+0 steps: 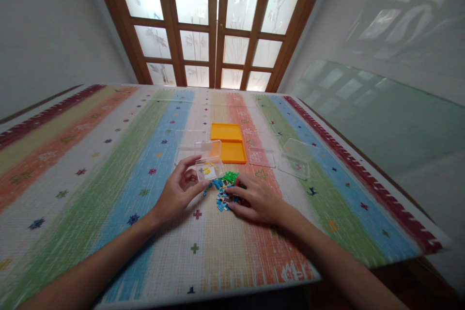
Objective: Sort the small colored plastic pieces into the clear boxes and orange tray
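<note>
My left hand grips the near-left side of a small clear plastic box, thumb in front and fingers behind. Its hinged lid stands up, and several small yellow pieces lie inside. My right hand rests at the right side of a pile of small blue pieces, mixed with some brown and pale ones. Its fingers are apart and curved, with the tips among the pieces. Whether a piece sits under them is hidden. Small green pieces form a heap just behind the blue ones.
An orange open case lies behind the heaps. Clear open boxes stand on both sides: one at left, another at right, and one farther right. A striped cloth covers the table, with wooden glazed doors beyond.
</note>
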Demonstrator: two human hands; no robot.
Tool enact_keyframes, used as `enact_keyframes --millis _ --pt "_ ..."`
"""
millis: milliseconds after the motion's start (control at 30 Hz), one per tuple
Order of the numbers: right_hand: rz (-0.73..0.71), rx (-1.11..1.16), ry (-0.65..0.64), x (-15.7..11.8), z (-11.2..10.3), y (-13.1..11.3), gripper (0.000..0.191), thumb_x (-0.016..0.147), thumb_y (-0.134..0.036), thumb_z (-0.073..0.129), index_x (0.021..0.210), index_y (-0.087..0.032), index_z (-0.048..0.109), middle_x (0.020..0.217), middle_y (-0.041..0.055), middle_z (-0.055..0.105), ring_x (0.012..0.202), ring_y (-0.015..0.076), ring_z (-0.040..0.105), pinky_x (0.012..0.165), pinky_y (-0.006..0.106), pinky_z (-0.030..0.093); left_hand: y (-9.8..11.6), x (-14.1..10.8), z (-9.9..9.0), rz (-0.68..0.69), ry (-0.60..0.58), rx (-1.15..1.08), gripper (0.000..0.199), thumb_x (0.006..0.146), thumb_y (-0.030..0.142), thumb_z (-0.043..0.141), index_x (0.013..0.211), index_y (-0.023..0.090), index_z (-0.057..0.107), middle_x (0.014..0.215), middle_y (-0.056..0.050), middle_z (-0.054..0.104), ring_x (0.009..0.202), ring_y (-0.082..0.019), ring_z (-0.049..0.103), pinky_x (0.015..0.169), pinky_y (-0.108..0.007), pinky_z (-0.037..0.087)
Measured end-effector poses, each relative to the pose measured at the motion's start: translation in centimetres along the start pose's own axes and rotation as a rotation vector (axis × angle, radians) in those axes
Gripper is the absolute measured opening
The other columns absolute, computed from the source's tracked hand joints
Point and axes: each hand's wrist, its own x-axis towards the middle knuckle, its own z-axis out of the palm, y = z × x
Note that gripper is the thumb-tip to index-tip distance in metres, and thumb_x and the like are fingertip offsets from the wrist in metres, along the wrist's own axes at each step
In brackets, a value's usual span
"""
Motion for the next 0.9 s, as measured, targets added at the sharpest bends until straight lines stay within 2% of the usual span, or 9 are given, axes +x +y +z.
enact_keyframes --millis 167,467,900 --pt "-0.01 -0.006 0.007 0.06 -0.16 -0.01 0.032 0.103 -0.041 0.052 0.109 -0.018 0.073 0.095 0.0096 0.063 0.083 0.0207 0.056 0.074 0.035 0.049 0.16 -0.01 0.04 0.009 0.009 0.009 0.057 0.084 0.031 0.079 0.135 0.025 0.056 0.137 -0.01 0.061 0.102 -0.02 0.069 0.095 -0.038 0.058" --pt "0.015 -0.019 -0.019 -0.06 0.03 -0.11 0.033 0.101 -0.043 0.054 0.112 -0.018 0.071 0.097 0.0091 0.063 0.084 0.0204 0.055 0.076 0.035 0.049 0.31 0.05 0.15 -0.028 -0.002 -0.023 0.058 0.084 0.032 0.08 0.135 0.024 0.055 0.134 -0.01 0.063 0.106 -0.021 0.069 0.099 -0.04 0.057" --pt "0.019 -0.033 -0.024 0.1 0.15 -0.3 0.033 0.1 -0.044 0.056 0.111 -0.017 0.07 0.096 0.01 0.063 0.085 0.022 0.054 0.076 0.036 0.049 0.3 -0.02 0.17 -0.003 0.008 -0.007 0.056 0.084 0.031 0.079 0.134 0.025 0.057 0.136 -0.009 0.062 0.104 -0.021 0.069 0.098 -0.041 0.058"
